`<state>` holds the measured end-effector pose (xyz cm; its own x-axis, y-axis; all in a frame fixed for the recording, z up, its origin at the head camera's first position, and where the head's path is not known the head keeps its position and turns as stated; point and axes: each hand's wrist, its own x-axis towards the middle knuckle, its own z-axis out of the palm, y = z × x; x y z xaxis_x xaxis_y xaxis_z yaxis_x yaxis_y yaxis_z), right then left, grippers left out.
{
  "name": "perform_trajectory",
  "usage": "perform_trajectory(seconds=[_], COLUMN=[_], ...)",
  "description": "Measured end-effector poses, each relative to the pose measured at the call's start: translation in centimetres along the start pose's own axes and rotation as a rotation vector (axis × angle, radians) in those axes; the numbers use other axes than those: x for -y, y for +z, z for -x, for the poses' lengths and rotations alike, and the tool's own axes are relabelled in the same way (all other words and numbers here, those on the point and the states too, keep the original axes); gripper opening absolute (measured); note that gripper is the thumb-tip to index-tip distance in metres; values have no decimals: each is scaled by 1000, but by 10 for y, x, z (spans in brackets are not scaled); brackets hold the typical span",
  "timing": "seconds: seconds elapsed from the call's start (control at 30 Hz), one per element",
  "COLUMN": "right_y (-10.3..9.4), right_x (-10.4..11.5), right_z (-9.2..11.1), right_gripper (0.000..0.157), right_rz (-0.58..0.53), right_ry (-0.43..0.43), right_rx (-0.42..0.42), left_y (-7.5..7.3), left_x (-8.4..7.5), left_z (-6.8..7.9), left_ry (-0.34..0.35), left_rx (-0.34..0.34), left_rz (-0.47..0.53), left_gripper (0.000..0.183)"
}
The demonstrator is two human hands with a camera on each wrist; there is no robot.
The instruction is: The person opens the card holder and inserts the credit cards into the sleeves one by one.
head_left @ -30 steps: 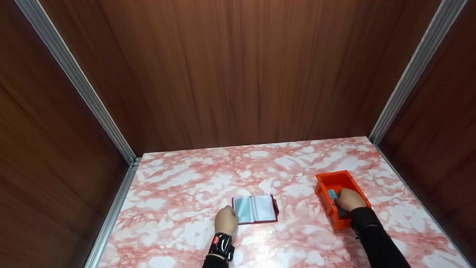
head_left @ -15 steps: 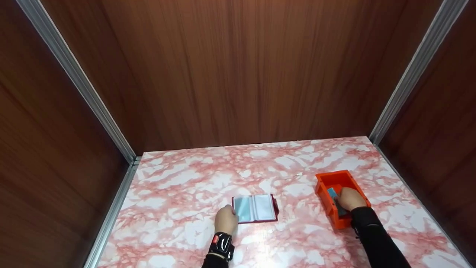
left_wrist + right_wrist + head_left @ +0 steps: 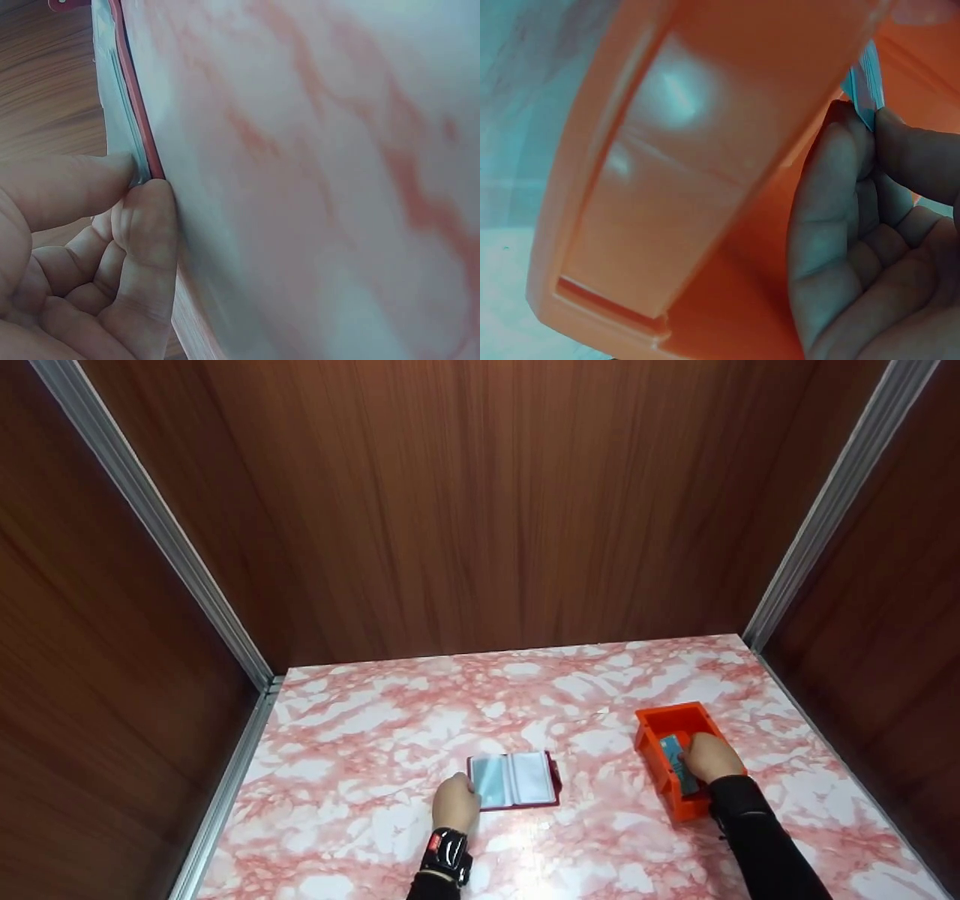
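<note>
Cards [image 3: 669, 747], thin, blue-green and rectangular, sit inside an open-topped orange plastic bin [image 3: 658, 774], just left of the right hand [image 3: 711, 757], whose grip pinches their edge; their long axis runs away from the person, slanting left. Well apart, the left hand [image 3: 455, 804] pinches the left edge of a red-covered booklet with clear sleeves [image 3: 533, 778], open on the pink-and-white marbled counter [image 3: 375, 720]. Brown wood-grain panels [image 3: 487, 510] rise behind and beside.

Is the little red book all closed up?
No, in the head view the little red book is spread open, with its pages showing side by side.
</note>
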<state>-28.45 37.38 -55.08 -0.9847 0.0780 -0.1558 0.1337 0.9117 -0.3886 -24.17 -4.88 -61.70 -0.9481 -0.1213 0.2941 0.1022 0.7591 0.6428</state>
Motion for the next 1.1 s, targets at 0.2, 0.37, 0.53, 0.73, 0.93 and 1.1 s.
perform_trajectory(seconds=[0.2,0.37,0.53,0.73,0.93,1.1], right_y=[-2,-4,-8,-17,-31,-42], right_x=[4,5,5,5,7,10], right_z=[0,1,2,3,4,5], right_gripper=[17,16,16,16,16,14], right_rz=[5,-8,-11,-16,-38,-49], right_ry=[38,43,-4,-55,-78,-74], right_rx=[10,10,-13,-74,-113,-138], left_y=[1,1,1,1,1,0], left_x=[1,1,1,1,2,0], left_z=[-1,-2,-1,-1,-1,-1], left_ry=[-1,-3,1,-6,-9,2], left_rx=[-6,-12,-16,-6,-1,-7], left_rz=[-5,6,8,-1,-1,5], left_gripper=[18,19,18,15,15,15])
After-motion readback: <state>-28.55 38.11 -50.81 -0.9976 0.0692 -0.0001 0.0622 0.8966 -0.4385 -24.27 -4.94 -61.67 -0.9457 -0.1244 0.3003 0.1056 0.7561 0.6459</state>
